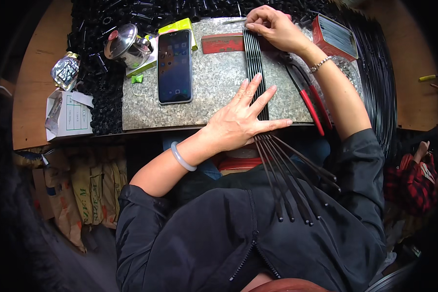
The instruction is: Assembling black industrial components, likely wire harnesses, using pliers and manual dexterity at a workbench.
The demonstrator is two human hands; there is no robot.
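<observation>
A flat row of thin black rods, like umbrella ribs, lies across the grey speckled board. Their near ends, tipped with small knobs, fan out over the board's front edge toward my jacket. My left hand rests flat on the row with its fingers spread, pressing the rods down. At the far end of the row, my right hand is closed in a pinch beside the rod tips; what lies between its fingertips is too small to make out. A red flat bar sits beside the rods, left of my right hand.
Red-handled pliers lie right of the rods, below a red box of thin wire pieces. A phone and a lidded glass pot stand left. Black parts heap around; long black rods line the right. Another person is beyond.
</observation>
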